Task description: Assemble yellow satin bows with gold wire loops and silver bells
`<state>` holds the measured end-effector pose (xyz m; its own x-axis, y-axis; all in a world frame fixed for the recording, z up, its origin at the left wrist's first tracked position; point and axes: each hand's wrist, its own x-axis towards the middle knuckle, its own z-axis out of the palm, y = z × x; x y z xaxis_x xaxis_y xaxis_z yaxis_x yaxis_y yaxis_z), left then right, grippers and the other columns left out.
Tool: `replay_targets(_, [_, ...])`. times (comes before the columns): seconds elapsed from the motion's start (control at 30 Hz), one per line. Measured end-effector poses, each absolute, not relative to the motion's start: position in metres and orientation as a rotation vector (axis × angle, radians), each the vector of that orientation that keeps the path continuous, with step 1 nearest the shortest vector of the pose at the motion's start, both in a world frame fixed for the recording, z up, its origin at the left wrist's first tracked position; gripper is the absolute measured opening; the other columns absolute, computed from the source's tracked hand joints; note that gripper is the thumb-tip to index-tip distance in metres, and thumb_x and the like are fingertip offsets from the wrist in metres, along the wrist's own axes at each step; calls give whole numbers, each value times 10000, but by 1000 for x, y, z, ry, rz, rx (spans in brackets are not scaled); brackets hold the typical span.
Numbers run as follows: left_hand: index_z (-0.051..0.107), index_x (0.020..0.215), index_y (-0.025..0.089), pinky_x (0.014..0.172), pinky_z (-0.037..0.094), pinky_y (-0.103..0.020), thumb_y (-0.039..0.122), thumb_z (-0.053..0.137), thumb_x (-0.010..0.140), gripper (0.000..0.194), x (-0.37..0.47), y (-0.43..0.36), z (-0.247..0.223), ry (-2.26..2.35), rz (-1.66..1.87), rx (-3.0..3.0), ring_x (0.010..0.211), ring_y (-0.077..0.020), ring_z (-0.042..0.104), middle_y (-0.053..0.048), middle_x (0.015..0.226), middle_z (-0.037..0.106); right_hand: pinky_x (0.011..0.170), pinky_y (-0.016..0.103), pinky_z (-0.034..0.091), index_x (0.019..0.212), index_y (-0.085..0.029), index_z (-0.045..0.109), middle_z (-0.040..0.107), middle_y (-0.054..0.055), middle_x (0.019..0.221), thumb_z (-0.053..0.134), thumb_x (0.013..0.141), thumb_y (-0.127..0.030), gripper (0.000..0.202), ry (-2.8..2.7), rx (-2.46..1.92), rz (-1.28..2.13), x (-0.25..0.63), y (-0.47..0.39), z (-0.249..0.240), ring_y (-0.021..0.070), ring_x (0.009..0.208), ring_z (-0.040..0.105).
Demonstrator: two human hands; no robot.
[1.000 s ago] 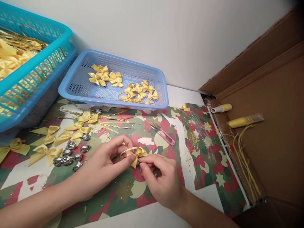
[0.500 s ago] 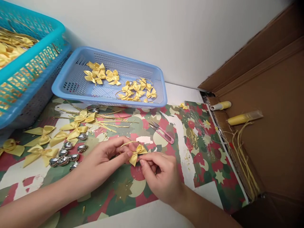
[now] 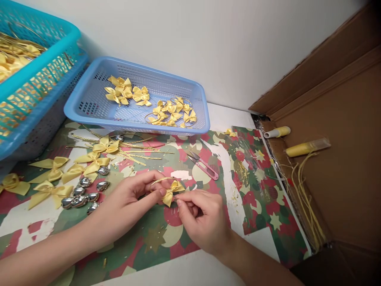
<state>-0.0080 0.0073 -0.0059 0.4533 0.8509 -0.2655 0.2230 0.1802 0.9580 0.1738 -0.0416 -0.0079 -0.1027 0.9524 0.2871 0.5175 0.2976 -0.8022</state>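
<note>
A yellow ribbon bow (image 3: 172, 191) with a thin gold cord looped above it is between my hands, over the patterned sheet. My left hand (image 3: 138, 194) is closed on the bow's left side, thumb and fingers pinching it. At the bow's lower right, my right hand (image 3: 202, 216) pinches a thin cord end, its other fingers curled in. The tip of that cord is hidden by the fingers. Several silver heart-shaped beads (image 3: 79, 201) lie left of my left hand, beside loose yellow bows (image 3: 52, 192). Pink thread snips (image 3: 203, 166) rest beyond my right hand.
Gold cords (image 3: 138, 152) lie in front of a blue basket (image 3: 137, 67) holding finished-looking bows. A fuller turquoise basket (image 3: 56, 59) stands at left. Along the right, a cardboard wall (image 3: 333, 119) has yellow tubes (image 3: 306, 147) and hanging yellow strands (image 3: 308, 210).
My right fingertips have shifted very slightly away from the bow, showing a little more of the thin strand. The bow stays in my left hand.
</note>
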Motion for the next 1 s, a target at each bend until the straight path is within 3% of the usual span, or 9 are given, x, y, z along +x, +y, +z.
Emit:
replay_targets(0.27, [569,925,231,621,464,-230,439,525,930,213,-9,2,-13,1026,565,1375,728,-154,572,8,789,600,489,217,342,761,-123,709,457,-43,508,528,816,-69,197,-1781,-1364,642,172,-43,-5,73,467,377])
replay_targets(0.53, [568,976,236,685,482,-258,431,537,929,203,-8,1,-13,1034,562,1401,834,-190,625,-11,865,660,520,222,369,754,-140,698,482,-46,505,539,823,-77,185,-1739,-1373,666,172,-43,-10,74,467,386])
replay_targets(0.73, [575,948,236,703,495,-244,413,526,941,184,-9,2,-12,1011,609,1369,826,-168,634,0,883,642,495,218,398,792,-155,704,651,4,615,540,844,-123,175,-1653,-1410,810,172,-44,-11,84,477,486])
replay_targets(1.0, [628,929,237,696,514,-251,391,540,929,178,-7,2,-9,988,585,1448,803,-170,654,-12,882,689,490,213,444,807,-167,695,658,7,594,549,866,-175,158,-1583,-1440,905,171,-44,-13,111,512,573])
